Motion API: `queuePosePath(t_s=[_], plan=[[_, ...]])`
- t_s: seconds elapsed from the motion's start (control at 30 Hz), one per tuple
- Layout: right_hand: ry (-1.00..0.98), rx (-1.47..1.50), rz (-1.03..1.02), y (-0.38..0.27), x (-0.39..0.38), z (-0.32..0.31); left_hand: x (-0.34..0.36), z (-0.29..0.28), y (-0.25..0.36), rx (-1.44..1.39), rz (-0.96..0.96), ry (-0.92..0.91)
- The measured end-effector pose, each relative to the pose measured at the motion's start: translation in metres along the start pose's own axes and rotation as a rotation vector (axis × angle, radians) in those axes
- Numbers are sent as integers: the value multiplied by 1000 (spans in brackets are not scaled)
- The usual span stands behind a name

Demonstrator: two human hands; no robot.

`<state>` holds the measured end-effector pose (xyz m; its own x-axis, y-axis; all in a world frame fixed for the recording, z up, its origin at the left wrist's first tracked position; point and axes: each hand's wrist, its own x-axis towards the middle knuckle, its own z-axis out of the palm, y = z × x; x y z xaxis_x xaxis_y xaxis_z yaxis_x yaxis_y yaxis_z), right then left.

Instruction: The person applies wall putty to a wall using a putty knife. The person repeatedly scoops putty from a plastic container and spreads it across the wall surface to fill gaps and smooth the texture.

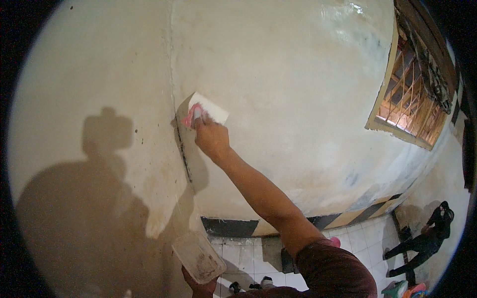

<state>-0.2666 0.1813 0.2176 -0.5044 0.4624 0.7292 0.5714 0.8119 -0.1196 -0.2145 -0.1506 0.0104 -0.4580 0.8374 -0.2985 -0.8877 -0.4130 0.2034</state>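
Observation:
My right hand (pixel 212 141) is raised to the cream wall just right of the room corner. Its fingers are closed on a flat white rectangular piece (pixel 216 113) with a crumpled-looking pink part (pixel 195 112); whether this is a scraper or a pad I cannot make out. The white piece appears to lie against the wall. Low in the view, my left hand (pixel 198 287) grips a shallow translucent plastic container (pixel 199 258) from below and the side. Brownish stains mark the inside of the container, which is tilted towards me.
A barred window (pixel 412 94) opens in the wall at the right. Dark and tan tiles (pixel 231 227) border the wall's foot above a white tiled floor (pixel 243 256). A person in dark clothes (pixel 427 238) stands at the far right. My shadow (pixel 84 218) falls on the left wall (pixel 99 64).

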Motion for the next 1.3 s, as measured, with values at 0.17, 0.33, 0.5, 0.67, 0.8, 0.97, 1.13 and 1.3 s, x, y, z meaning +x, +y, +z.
queuePosePath(t_s=[0.17,0.33,0.5,0.67,0.8,0.97,1.13,1.3], plan=[[242,-153,-295,38,-20,-29,5,-7,6,-12,-2,-18],[241,-375,-364,117,-2,-70,8,-32,4,-30,30,-110],[-317,-358,-245,155,-85,-38,-4,-18,2,693,387,-234],[112,-263,-140,147,-120,-71,-1,-5,-1,148,94,-121],[668,-114,324,128,-60,-134,-5,-8,-5,115,80,-98],[665,-163,596,136,10,-101,-14,-10,-9,106,77,-99],[3,-47,71,43,1,35,-19,-11,-11,110,85,-93],[-159,-66,-256,-21,-69,71,-27,-15,-1,104,124,-85]])
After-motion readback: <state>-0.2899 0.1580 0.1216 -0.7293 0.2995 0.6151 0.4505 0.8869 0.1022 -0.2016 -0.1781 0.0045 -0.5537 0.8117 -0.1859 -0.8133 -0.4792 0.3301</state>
